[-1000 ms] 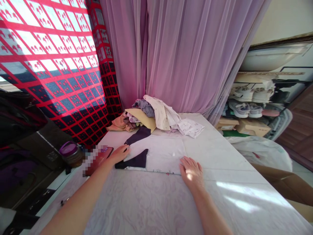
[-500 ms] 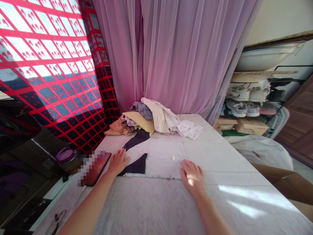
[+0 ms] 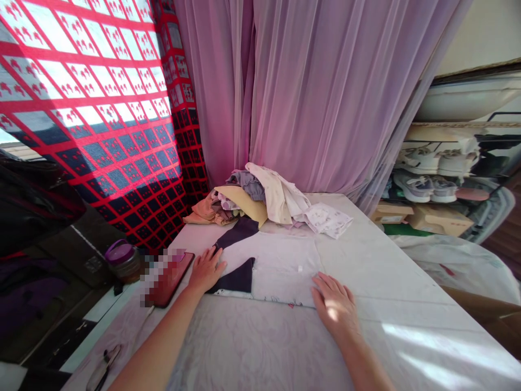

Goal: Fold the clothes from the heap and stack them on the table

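A white garment with dark purple sleeves [image 3: 272, 263] lies spread flat on the pale table [image 3: 366, 255]. My left hand [image 3: 205, 270] rests open on its dark left sleeve, fingers flat. On the garment's lower right corner my right hand [image 3: 336, 308] also lies open, palm down. Neither hand holds anything.
A heap of mixed clothes [image 3: 264, 198] sits at the table's far end before a pink curtain [image 3: 309, 92]. A red phone [image 3: 171, 278] lies left of my left hand, a purple-lidded jar [image 3: 122, 259] beyond it. Shoe shelves [image 3: 443, 168] and boxes stand right.
My left hand slid a little back along the sleeve; the sleeve now lies folded in more. My right hand stays pressed on the lower corner. The view shifted slightly.
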The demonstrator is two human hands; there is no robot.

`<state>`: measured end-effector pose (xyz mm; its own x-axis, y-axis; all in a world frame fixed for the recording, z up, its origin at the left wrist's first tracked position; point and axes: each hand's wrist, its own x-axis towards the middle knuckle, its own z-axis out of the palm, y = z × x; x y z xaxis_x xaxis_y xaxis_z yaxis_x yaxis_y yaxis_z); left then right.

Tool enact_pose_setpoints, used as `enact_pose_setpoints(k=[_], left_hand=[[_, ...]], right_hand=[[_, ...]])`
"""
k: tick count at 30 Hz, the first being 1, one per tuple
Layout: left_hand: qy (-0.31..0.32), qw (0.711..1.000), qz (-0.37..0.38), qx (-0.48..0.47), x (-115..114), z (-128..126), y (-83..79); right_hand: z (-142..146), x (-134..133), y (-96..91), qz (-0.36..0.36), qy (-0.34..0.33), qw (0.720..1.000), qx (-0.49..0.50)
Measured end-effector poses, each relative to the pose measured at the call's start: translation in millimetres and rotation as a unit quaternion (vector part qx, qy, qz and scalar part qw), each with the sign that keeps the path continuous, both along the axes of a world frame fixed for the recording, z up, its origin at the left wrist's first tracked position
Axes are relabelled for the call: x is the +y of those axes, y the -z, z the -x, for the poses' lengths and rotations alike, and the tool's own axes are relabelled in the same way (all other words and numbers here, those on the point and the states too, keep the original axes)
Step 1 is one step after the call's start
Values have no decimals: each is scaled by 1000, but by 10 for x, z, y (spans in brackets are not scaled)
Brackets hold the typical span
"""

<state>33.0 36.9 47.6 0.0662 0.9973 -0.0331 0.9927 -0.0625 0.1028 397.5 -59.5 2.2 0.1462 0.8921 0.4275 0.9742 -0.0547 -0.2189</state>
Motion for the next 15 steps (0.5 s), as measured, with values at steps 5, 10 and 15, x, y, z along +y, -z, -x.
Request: enact_pose_setpoints(k=[5,10,15], left_hand=[[-4,1000,-4,1,4,-5,17],[-9,1000,7,1,8,-15,7],[-8,1000,-2,-1,28,1,27]], right_hand=[[-67,23,25,27,-24,999,6],[-14,0,-32,11,-12,1000,7],[35,-16,-102,10,-13,1000,5]])
